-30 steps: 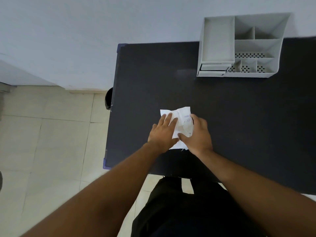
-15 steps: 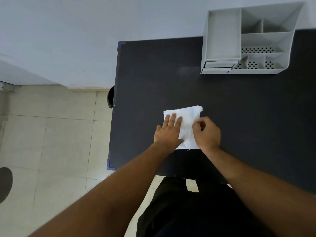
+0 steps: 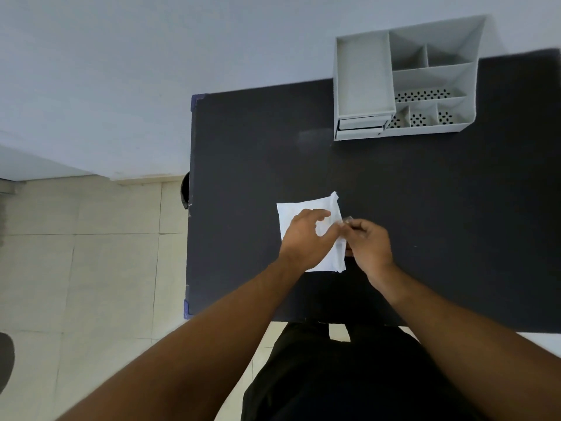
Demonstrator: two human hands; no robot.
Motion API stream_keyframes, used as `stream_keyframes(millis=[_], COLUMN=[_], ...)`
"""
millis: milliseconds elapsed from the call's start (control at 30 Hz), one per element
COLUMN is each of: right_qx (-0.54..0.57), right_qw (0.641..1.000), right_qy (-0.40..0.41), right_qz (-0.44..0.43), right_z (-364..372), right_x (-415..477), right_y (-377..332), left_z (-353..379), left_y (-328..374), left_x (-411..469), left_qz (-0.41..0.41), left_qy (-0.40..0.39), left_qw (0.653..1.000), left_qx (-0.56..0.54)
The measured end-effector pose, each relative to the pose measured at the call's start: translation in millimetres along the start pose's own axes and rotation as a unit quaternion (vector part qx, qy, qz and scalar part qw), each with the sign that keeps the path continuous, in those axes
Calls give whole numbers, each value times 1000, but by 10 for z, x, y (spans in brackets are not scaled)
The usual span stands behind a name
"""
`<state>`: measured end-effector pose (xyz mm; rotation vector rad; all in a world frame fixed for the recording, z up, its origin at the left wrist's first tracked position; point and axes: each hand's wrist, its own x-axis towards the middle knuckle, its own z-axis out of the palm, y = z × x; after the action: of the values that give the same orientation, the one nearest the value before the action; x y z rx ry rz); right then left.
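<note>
A small white cloth point(image 3: 293, 212) lies on the black table point(image 3: 425, 208) near its front edge. My left hand point(image 3: 306, 238) arches over the middle of the cloth, with the thumb and curved fingers closing on the cloth's raised right edge. From the right, my right hand point(image 3: 372, 243) pinches that same edge between its fingertips. The edge stands up in a narrow fold between the two hands. Much of the cloth's centre is hidden under my left hand.
A grey desk organiser point(image 3: 403, 86) with several compartments and a small drawer stands at the back of the table against the wall. The table's left edge has blue corner guards point(image 3: 194, 100). Tiled floor point(image 3: 91, 253) lies to the left.
My left hand has lifted from lying flat on the cloth and now curls toward the right edge. The cloth's right edge has risen into a fold between both hands.
</note>
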<state>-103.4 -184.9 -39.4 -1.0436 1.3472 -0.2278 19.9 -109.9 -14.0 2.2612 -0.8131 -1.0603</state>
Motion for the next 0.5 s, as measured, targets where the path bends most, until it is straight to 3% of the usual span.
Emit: stream_keyframes(millis=[100, 200, 400, 500], right_qx=[20, 34, 56, 43], right_qw=[999, 998, 993, 994], right_qy=[-23, -25, 74, 56], right_qz=[21, 41, 72, 78], right_z=[22, 26, -125, -211], right_x=[-42, -71, -19, -11], right_y=[-37, -70, -55, -61], left_z=[24, 0, -167, -187], left_y=[66, 37, -161, -229], left_x=[54, 98, 88, 40], left_qz=[-68, -96, -169, -165], left_qy=[-3, 45, 81, 65], left_qw=[997, 994, 981, 981], left_qx=[-29, -14, -45, -77])
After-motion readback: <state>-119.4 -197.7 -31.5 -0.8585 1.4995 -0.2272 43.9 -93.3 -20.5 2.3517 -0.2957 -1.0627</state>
